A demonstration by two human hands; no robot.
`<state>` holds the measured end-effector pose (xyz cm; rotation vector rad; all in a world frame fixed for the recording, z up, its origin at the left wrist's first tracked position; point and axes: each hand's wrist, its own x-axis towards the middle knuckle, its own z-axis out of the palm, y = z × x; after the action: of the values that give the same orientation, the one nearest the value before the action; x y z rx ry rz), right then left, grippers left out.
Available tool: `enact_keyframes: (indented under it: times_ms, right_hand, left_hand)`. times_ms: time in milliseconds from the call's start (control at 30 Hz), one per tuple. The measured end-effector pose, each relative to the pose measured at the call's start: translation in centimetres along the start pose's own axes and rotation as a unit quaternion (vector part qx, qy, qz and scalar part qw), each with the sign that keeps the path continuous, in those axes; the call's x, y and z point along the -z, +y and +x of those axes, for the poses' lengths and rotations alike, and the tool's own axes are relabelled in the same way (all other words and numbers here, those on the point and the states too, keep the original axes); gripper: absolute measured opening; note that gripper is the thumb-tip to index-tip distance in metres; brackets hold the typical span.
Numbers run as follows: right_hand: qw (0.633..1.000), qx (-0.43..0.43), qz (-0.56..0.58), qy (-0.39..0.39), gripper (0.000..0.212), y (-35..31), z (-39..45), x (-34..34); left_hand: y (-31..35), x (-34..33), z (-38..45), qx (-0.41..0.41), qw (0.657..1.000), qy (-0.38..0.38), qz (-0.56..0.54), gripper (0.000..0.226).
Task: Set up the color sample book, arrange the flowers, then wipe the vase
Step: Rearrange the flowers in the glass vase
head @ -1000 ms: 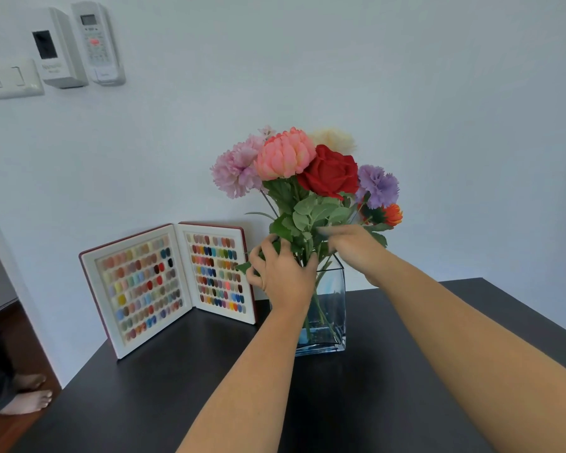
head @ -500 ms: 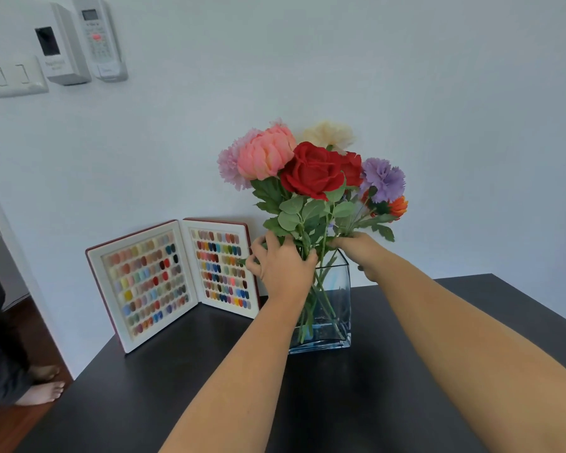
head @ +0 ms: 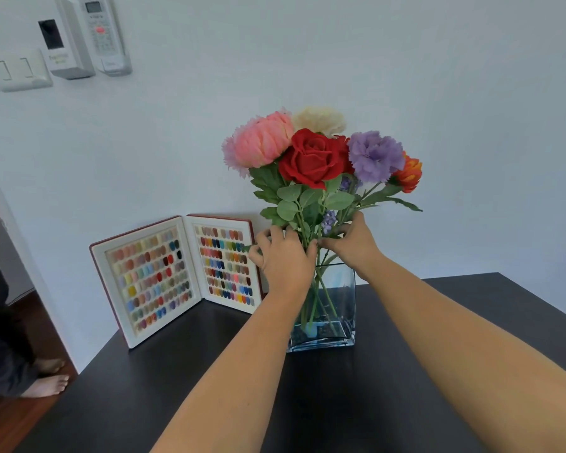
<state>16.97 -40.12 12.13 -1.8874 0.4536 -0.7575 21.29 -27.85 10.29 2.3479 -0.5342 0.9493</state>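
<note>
A bunch of flowers (head: 314, 158) with pink, red, cream, purple and orange heads stands in a square clear glass vase (head: 339, 308) on the black table (head: 340, 403). My left hand (head: 283, 259) wraps around the stems just above the vase rim. My right hand (head: 352, 240) grips the stems from the right side, the two hands nearly touching. The color sample book (head: 177, 273) stands open and upright to the left of the vase, against the wall, its rows of colored chips facing me.
The white wall rises right behind the vase and book. A light switch (head: 22, 71) and a remote holder (head: 105, 34) hang at the upper left. A person's bare feet (head: 48, 377) stand on the wood floor off the table's left edge.
Both hands have closed in on the stems and gathered the bunch more upright and tighter. The red rose has shifted toward the middle front. The view has moved closer.
</note>
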Motion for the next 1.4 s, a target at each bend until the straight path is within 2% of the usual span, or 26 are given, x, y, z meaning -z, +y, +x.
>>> enact_keyframes:
  times_ms: [200, 433, 600, 767, 967, 1100, 1167, 1267, 1400]
  right_hand:
    - [0.998, 0.042, -0.05, -0.007, 0.072, -0.7, -0.6, -0.2]
    - [0.996, 0.031, -0.079, 0.013, 0.075, -1.8, -0.6, -1.4]
    - [0.999, 0.038, -0.01, -0.012, 0.074, -2.4, -0.7, -2.0]
    - [0.998, 0.054, 0.011, -0.009, 0.069, -3.0, -0.6, -1.9]
    - [0.997, 0.059, -0.045, -0.037, 0.06, -3.2, 0.0, -1.6]
    - [0.988, 0.073, -0.122, -0.054, 0.055, -3.5, 0.4, -0.8]
    - [0.981, 0.092, -0.169, -0.039, 0.052, -3.7, 0.5, 0.2]
    - [0.982, 0.07, -0.168, -0.048, 0.064, -4.1, 0.2, 2.2]
    - [0.981, 0.039, -0.158, -0.109, 0.076, -4.4, -0.2, 3.5]
  left_hand:
    - [0.0, -0.2, 0.1, -0.003, 1.0, 0.017, -0.013, 0.037]
    - [-0.8, 0.2, 0.6, 0.002, 1.0, -0.006, 0.015, 0.041]
    - [-1.2, 0.6, 0.9, 0.004, 1.0, -0.015, 0.024, 0.039]
    - [-1.7, 0.9, 1.1, -0.014, 0.999, -0.027, 0.028, 0.039]
    - [-1.7, 1.4, 1.0, -0.031, 0.998, -0.027, 0.054, 0.038]
    - [-1.1, 1.6, 1.2, -0.051, 0.997, -0.028, 0.052, 0.034]
    - [-1.2, 1.6, 1.3, -0.055, 0.996, -0.027, 0.059, 0.031]
    - [-1.8, 1.6, 1.5, -0.043, 0.996, -0.032, 0.065, 0.034]
    - [-1.7, 1.6, 1.6, -0.051, 0.995, -0.048, 0.064, 0.035]
